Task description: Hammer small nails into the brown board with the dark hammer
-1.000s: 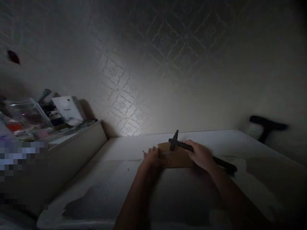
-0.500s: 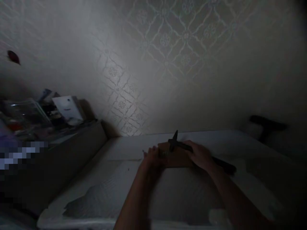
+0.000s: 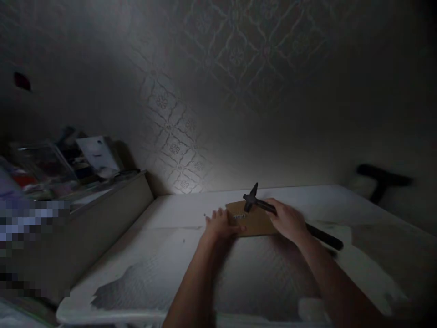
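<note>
My right hand (image 3: 289, 222) is wrapped around the dark handle of a hammer (image 3: 251, 199). The hammer's head is over the upper part of a brown board (image 3: 259, 224), and its handle end sticks out behind the wrist. On the board, near its left side, is a short row of small shiny pieces that look like nails (image 3: 239, 216). Resting at the board's left end, my left hand (image 3: 218, 224) is spread, with the thumb stretched over the board's surface below the row. Whether the hammer touches anything, I cannot tell.
The board lies on a white table (image 3: 164, 246) with a worn grey patch. To the left, a raised shelf (image 3: 116, 196) carries a white box (image 3: 97, 155), a clear case and clutter. A dark T-shaped object (image 3: 382, 180) stands at the right. A patterned wall rises behind.
The hammer's head has shifted slightly right and up, and its handle end has moved a little right. My left hand stays at the board's left end. The table and board look brighter.
</note>
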Tool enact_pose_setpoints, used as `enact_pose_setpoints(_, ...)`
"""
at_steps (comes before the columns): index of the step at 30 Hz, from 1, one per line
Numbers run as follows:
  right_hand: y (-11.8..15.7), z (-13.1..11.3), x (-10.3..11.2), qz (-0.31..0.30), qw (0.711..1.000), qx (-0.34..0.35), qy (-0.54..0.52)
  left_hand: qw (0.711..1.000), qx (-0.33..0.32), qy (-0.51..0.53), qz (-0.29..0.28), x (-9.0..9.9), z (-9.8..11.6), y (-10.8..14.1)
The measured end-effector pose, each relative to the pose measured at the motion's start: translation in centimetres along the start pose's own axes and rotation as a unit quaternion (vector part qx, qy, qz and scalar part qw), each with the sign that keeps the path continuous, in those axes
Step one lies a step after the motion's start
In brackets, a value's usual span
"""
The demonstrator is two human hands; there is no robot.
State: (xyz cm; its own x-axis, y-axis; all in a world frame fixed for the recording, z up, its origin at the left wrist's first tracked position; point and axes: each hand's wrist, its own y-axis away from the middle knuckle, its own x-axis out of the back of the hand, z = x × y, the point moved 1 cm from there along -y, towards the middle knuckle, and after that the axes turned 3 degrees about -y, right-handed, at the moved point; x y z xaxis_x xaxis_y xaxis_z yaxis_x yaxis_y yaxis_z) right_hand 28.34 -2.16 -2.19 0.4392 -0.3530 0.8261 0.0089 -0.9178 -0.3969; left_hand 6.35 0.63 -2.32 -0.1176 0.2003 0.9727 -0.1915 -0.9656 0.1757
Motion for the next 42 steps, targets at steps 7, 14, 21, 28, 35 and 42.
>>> enact_pose_setpoints(7,0.22,-0.67,0.33,0.005,1.0,-0.016,0.025,1.0,0.008,-0.003,0.014,-0.52,0.25,-0.05)
enact_pose_setpoints(14,0.27,-0.77,-0.08,-0.005,1.0,-0.016,0.023,1.0,0.009,-0.008,0.016,-0.63,0.12,-0.2)
enact_pose_setpoints(21,0.23,-0.6,-0.23,-0.005,0.999,-0.017,0.029,1.0,0.005,-0.009,0.02,-0.61,0.18,-0.15)
enact_pose_setpoints(28,0.2,-0.66,-0.06,-0.006,0.999,-0.022,0.038,1.0,0.007,-0.003,0.013,-0.38,0.31,0.1)
enact_pose_setpoints(35,0.22,-0.83,0.01,0.002,1.0,-0.013,0.027,1.0,0.009,-0.004,0.011,-0.31,0.3,0.12)
enact_pose_setpoints(42,0.16,-0.71,-0.14,0.001,1.0,-0.012,0.029,1.0,0.006,-0.006,0.017,-0.3,0.27,0.15)
